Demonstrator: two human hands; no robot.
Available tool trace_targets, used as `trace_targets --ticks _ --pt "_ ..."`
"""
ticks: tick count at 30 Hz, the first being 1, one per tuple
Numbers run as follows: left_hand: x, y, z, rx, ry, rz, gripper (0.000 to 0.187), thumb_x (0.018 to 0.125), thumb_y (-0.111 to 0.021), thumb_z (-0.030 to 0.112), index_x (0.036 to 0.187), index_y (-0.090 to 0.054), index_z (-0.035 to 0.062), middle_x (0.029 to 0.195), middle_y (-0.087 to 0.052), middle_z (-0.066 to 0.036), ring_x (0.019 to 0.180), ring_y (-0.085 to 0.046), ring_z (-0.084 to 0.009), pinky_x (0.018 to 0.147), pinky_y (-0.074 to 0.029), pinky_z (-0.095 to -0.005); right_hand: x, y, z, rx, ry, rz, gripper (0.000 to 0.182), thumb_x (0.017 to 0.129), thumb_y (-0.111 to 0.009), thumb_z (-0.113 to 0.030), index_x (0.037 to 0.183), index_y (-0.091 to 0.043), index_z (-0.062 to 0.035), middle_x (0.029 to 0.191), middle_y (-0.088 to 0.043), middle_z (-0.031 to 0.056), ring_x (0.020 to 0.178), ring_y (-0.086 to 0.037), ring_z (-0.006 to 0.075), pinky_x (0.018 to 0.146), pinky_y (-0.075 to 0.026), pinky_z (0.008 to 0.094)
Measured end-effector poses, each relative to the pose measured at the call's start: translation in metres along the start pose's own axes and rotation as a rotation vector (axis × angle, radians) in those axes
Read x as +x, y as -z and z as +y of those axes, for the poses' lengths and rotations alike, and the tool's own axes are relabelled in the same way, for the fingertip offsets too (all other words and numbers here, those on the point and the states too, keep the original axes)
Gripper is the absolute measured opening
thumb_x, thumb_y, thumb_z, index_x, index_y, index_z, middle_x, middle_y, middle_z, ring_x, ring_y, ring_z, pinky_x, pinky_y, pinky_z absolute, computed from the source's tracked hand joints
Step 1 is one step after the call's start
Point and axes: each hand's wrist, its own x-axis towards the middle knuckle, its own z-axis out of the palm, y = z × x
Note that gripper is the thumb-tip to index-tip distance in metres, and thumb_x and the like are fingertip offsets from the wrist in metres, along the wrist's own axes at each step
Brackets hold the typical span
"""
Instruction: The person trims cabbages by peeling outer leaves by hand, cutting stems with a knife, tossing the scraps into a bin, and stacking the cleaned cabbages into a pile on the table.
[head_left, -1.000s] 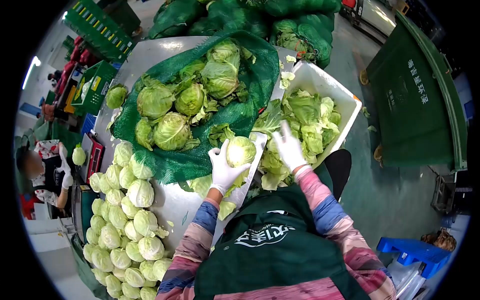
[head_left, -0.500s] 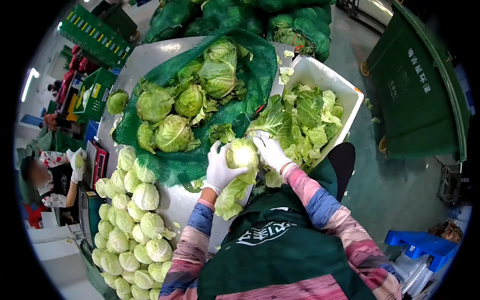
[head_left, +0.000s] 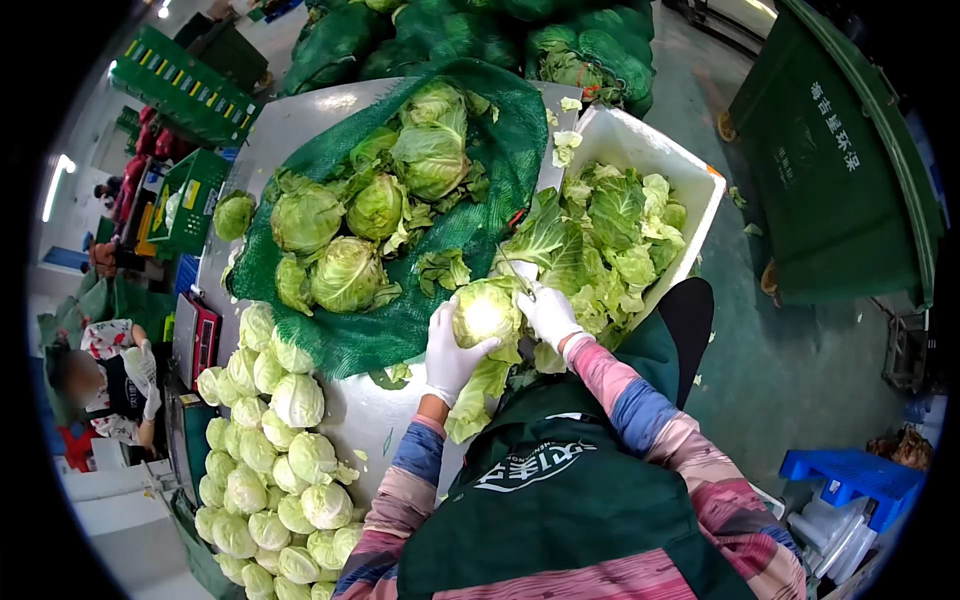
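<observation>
My left hand (head_left: 452, 352), in a white glove, is closed around the left side of a pale green cabbage (head_left: 484, 312), whose middle is washed out by glare. Loose outer leaves (head_left: 478, 400) hang below it towards my apron. At the cabbage's right edge is my gloved right hand (head_left: 550, 314), its fingers bent together. A thin, pale, blade-like piece (head_left: 524, 269) shows just above those fingers; most of it is hidden. Left of my hands, several untrimmed cabbages (head_left: 348, 274) lie on an opened green mesh bag (head_left: 400, 335).
A white foam box (head_left: 700, 200) full of leaves (head_left: 610, 235) stands at my right. Trimmed cabbages (head_left: 270, 450) are piled at the left near a red scale (head_left: 203, 335). Another person (head_left: 120, 380) is beyond. Full mesh bags (head_left: 450, 40) lie behind; a green bin (head_left: 840, 150) stands right.
The view has shifted slightly. The cabbage stays between my hands, and my left hand sits a little lower on its side. The other person's hand has moved down away from the scale.
</observation>
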Motion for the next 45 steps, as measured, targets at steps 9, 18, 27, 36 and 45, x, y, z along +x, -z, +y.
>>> trace_targets --ticks 9,18,27,36,45 --pt "-0.048 0.016 -0.045 -0.436 0.312 -0.056 0.079 0.072 -0.081 0.008 0.137 -0.037 -0.0005 0.129 -0.053 -0.017 0.117 -0.055 -0.0274 0.091 -0.051 -0.0345 0.008 0.017 0.032 -0.148 -0.188 0.148 0.05 0.084 -0.063 -0.033 0.128 -0.054 -0.0104 0.085 -0.07 0.0164 0.077 -0.067 0.0351 0.07 -0.053 0.0428" --pt "-0.019 0.013 -0.02 -0.224 0.365 -0.036 0.071 0.076 -0.079 0.018 0.132 -0.041 -0.0022 0.125 -0.056 -0.021 0.094 -0.065 -0.0246 0.078 -0.055 -0.0336 -0.039 -0.011 -0.027 0.221 0.269 0.116 0.034 0.083 -0.066 -0.031 0.11 -0.062 -0.0105 0.093 -0.065 0.0155 0.086 -0.064 0.0322 0.078 -0.051 0.0393" --pt "-0.01 0.004 -0.016 -0.916 0.661 -0.125 0.083 0.078 -0.076 0.028 0.141 -0.03 -0.0001 0.139 -0.04 -0.02 0.118 -0.052 -0.0255 0.084 -0.053 -0.0365 -0.014 0.042 0.013 0.077 0.105 0.145 0.05 0.09 -0.056 -0.047 0.124 -0.053 -0.0112 0.087 -0.067 0.0209 0.078 -0.065 0.0384 0.071 -0.051 0.0437" --pt "0.015 -0.025 0.018 -0.004 0.22 0.026 0.094 0.058 -0.085 0.037 0.13 -0.039 -0.0027 0.123 -0.052 -0.023 0.11 -0.051 -0.039 0.096 -0.041 -0.0431 -0.021 0.031 -0.038 -0.397 0.573 -0.128 0.06 0.097 -0.041 -0.047 0.147 -0.03 -0.0158 0.074 -0.067 0.0151 0.062 -0.065 0.0335 0.055 -0.051 0.0434" --pt "0.01 -0.027 0.016 -0.006 0.214 0.061 0.1 0.054 -0.088 0.038 0.133 -0.04 -0.0024 0.128 -0.05 -0.021 0.117 -0.044 -0.0373 0.101 -0.036 -0.044 -0.004 0.043 -0.042 -0.248 0.276 -0.244 0.053 0.098 -0.038 -0.047 0.143 -0.04 -0.0196 0.093 -0.069 0.0188 0.083 -0.066 0.0365 0.075 -0.052 0.0425"
